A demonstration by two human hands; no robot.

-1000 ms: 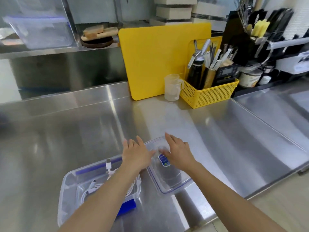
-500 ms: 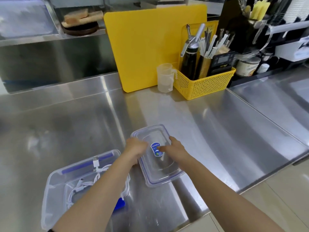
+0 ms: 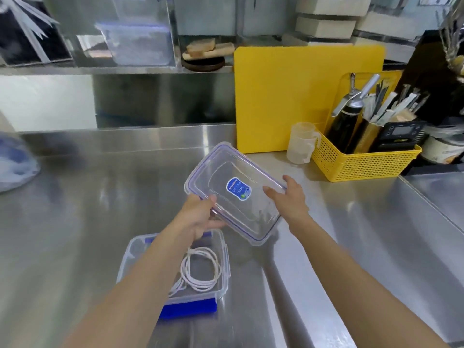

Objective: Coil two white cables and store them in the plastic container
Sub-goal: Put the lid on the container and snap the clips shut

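lid: clear lid (image 3: 234, 192) with a blue sticker, tilted, up off the steel counter (image 3: 100, 209)
hands: left hand (image 3: 198, 217) grips its near-left edge, right hand (image 3: 288, 197) its right edge
container: plastic container (image 3: 224, 259) sits open below, coiled white cables (image 3: 200, 271) inside

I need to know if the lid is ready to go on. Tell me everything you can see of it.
The lid is a clear plastic rectangle with rounded corners, a blue seal line around its rim and a blue sticker at its centre. It is off the container, held tilted above the steel counter: the left hand grips its near-left edge, the right hand its right edge.
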